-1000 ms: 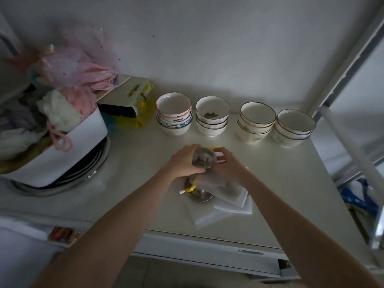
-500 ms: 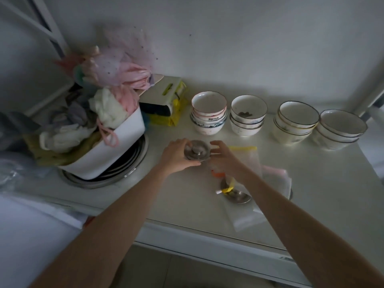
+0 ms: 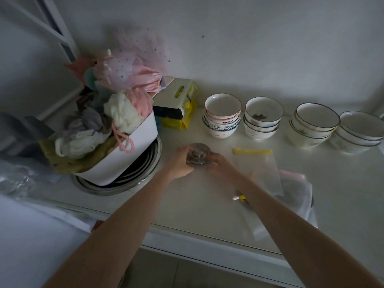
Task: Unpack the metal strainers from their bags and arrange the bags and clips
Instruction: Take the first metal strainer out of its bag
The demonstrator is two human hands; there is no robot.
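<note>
1. Presently, one metal strainer [image 3: 198,155]: round, steel, knob at centre, on or just above the white counter [image 3: 207,202] near the middle of the view. I cannot tell whether it rests on the surface.
2. My left hand [image 3: 180,163]: at 9 o'clock of the strainer, fingers curled onto its rim, clamped on it.
3. My right hand [image 3: 222,165]: at 3 o'clock of the strainer, fingertips pinched on the opposite rim.
4. One clear bag [image 3: 257,171] with yellow zip strip: flat on the counter at 3 o'clock of the strainer, just beyond my right hand.
5. One yellow-and-white clip [image 3: 239,198]: at 5 o'clock of the strainer, beside my right forearm; whatever lies under the arm there is hidden.
6. Further clear bags [image 3: 295,190], one with a pink strip: at 4 o'clock, overlapping; contents too dim to tell.
7. Four stacks of bowls [image 3: 262,119]: in a row from 12 to 2 o'clock, along the wall.
8. One white tub [image 3: 133,150] heaped with cloths and mesh sponges: at 9 o'clock, tilted, sitting on stacked metal pans [image 3: 143,171].
9. One yellow packet [image 3: 182,109] with a white box on it: at 11 o'clock.
</note>
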